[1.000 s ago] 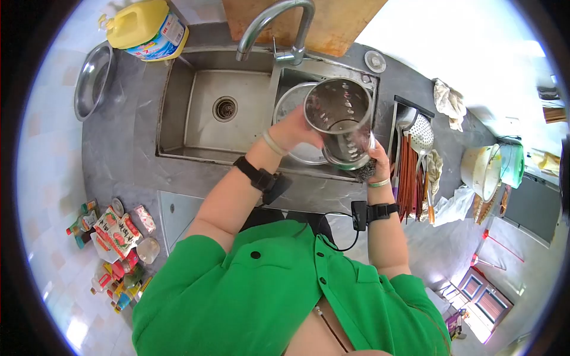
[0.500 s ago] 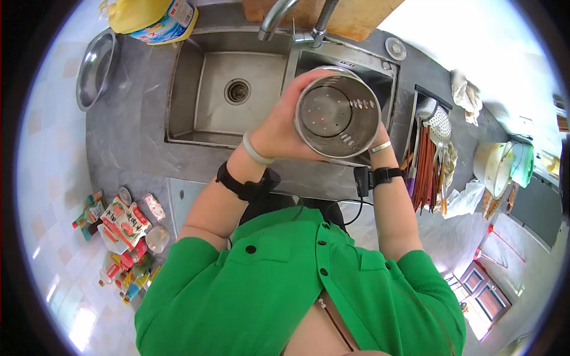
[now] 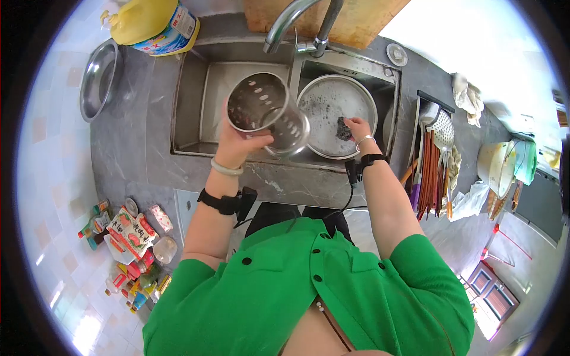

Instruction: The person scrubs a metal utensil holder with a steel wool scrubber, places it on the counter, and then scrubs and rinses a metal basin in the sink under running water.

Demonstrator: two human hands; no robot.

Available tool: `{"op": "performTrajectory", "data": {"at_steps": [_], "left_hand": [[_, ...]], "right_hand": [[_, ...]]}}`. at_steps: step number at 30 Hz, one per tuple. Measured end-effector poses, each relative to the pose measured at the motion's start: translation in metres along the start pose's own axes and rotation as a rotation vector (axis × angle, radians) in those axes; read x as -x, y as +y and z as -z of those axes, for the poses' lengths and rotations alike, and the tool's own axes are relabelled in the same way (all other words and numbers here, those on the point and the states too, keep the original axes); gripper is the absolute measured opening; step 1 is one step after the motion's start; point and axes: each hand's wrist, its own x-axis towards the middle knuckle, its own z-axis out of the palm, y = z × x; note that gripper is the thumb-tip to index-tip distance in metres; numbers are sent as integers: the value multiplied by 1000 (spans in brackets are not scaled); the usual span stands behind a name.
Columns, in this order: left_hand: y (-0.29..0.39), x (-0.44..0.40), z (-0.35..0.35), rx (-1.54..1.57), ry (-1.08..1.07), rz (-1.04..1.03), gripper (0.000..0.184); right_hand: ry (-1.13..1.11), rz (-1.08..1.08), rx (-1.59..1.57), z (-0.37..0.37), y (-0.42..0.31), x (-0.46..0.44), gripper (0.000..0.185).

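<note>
A perforated stainless steel utensil holder (image 3: 289, 132) is tilted over the divider between the two sinks. My left hand (image 3: 236, 146) is closed around its left side, with the thumb across the front and the other fingers mostly hidden. In the right sink sits a round metal basin (image 3: 323, 127) holding sudsy water. My right hand (image 3: 358, 127) pinches a dark scouring pad (image 3: 343, 129) above the right part of this basin.
A chrome faucet (image 3: 282, 26) rises behind the left sink (image 3: 208, 101). A yellow detergent jug (image 3: 160, 26) and metal bowl (image 3: 99, 80) stand on the left. Chopsticks (image 3: 428, 178) and a skimmer (image 3: 443, 129) lie in a rack at right.
The utensil holder has moved left and tilted in my left hand. My right hand has let go of it and now holds the scouring pad. The basin has come into view.
</note>
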Motion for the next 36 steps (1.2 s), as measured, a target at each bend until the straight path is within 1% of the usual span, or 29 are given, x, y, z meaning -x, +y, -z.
{"op": "performTrajectory", "data": {"at_steps": [2, 5, 8, 10, 12, 13, 14, 16, 17, 18, 20, 21, 23, 24, 25, 27, 28, 29, 30, 31, 32, 33, 34, 36], "left_hand": [[9, 2, 3, 34, 50, 56, 93], [7, 4, 6, 46, 72, 83, 91], [-4, 9, 4, 57, 60, 95, 91], [-18, 3, -1, 138, 36, 73, 90], [-31, -6, -14, 289, 9, 47, 90], [-28, -7, -31, 340, 25, 49, 74], [-36, -9, -38, 464, 25, 172, 68], [-65, -17, -40, 680, 25, 431, 57], [-75, -18, -49, 573, 25, 453, 55], [-77, -19, -59, 615, -22, 497, 56], [-78, -18, -78, 690, -103, 590, 57], [-83, -18, -87, 680, -102, 651, 61], [-93, -16, -100, 660, -90, 701, 61], [-91, -14, -110, 650, -82, 724, 62], [-81, -12, -120, 692, -74, 714, 55], [-85, -20, -116, 500, -104, 527, 53], [-77, -23, -125, 408, -122, 428, 51], [-66, -22, -133, 317, -107, 252, 54], [-52, -21, -145, 156, -214, 129, 63], [-41, -21, -158, -3, -315, 0, 72], [-30, -20, -170, -163, -407, -131, 82], [-17, -15, -183, -455, -485, -386, 92], [-4, -9, -201, -514, -548, -487, 92], [13, 9, -240, -639, -670, -679, 92]], "right_hand": [[7, 89, -12, -9, 15, -15, 48], [-135, 114, 265, -13, 30, -34, 54], [-169, 3, 66, -13, -12, 5, 56], [-403, 147, -324, -10, -37, 49, 60], [-650, 405, -411, 5, -77, 107, 68], [-642, 467, -393, 11, -89, 127, 77], [-633, 526, -372, 17, -97, 142, 87], [-421, 751, -76, 30, -103, 158, 88], [-305, 873, 89, 37, -110, 169, 87], [-250, 806, 218, 43, -114, 176, 79], [-153, 697, 266, 53, -122, 194, 73], [-137, 610, 311, 55, -122, 197, 71], [-111, 439, 391, 63, -122, 200, 66], [-114, 471, 383, 72, -120, 200, 65], [-118, 501, 373, 80, -116, 201, 65], [-164, 578, 375, 102, -105, 205, 65], [-152, 603, 372, 114, -96, 208, 65], [-140, 629, 372, 123, -85, 212, 66], [-130, 656, 374, 130, -74, 216, 67], [-64, 756, 222, 133, -66, 227, 74], [-107, 762, 129, 142, -61, 238, 86], [-76, 799, 3, 149, -59, 253, 90], [-49, 833, -125, 156, -57, 265, 94], [196, 985, -124, 176, -50, 282, 97]]}}
